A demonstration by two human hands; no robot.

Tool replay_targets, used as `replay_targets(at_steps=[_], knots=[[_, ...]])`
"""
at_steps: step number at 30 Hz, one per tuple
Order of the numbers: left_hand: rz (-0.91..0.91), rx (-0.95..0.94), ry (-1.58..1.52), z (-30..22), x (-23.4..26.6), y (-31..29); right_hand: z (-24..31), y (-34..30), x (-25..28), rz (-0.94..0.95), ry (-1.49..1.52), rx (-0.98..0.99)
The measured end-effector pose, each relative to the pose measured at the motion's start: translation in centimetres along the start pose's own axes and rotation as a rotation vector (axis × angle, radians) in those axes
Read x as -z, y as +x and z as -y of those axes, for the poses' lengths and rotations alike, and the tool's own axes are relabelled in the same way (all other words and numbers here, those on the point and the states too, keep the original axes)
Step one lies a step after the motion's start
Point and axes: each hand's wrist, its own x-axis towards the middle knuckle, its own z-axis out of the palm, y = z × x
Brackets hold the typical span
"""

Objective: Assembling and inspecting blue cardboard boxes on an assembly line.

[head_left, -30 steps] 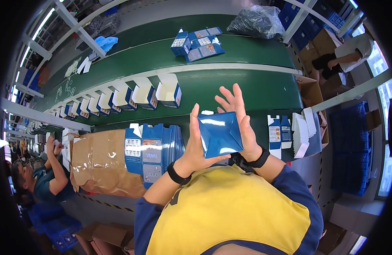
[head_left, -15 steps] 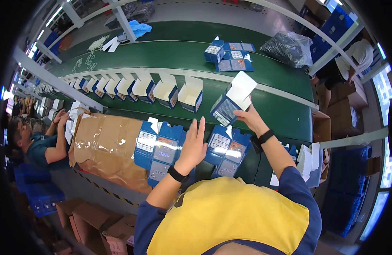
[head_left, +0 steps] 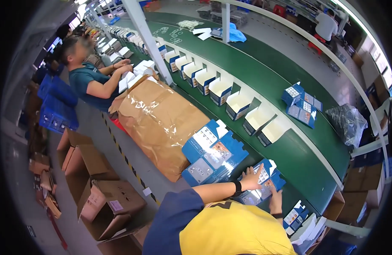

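Observation:
A flat blue printed carton blank [head_left: 251, 197] lies right in front of me, glossy, with small pictures on its panels. My left hand [head_left: 251, 179] rests on its upper part, fingers apart. At the blank's right edge is my right hand [head_left: 276, 200], its thumb on the printed side and its fingers around the edge. Left of my hands lies a stack of similar blue blanks [head_left: 217, 153], partly on a brown paper-wrapped bundle [head_left: 157, 123]. Beyond them, open-topped blue-and-white boxes stand in a row on the green belt, the nearest box [head_left: 274, 131] at the right end.
More blue cartons [head_left: 301, 106] lie on the far green surface, near a dark plastic-wrapped bundle [head_left: 347, 123]. White pieces [head_left: 308, 229] sit at my right. A co-worker [head_left: 96, 80] handles white pieces at the left. Open cardboard boxes [head_left: 113, 204] stand on the floor.
The open box that my right hand held now stands at the end of the row. Both hands have come down to the flat blank, and my view has turned left.

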Motion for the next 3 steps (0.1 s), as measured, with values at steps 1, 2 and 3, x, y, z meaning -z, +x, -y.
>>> replay_targets(at_steps=[1, 2, 3], knots=[[0.035, 0.021, 0.024, -0.7, -0.1, -0.1, 0.9, -2.7, -0.3, 0.206, 0.225, -0.280], [0.070, 0.043, 0.046, -1.3, -0.2, -0.2, 0.8, -2.9, -1.0, 0.221, 0.216, -0.221], [0.110, 0.064, 0.026, -2.4, 0.3, -0.5, 0.5, -3.2, -1.3, 0.228, 0.213, -0.162]])
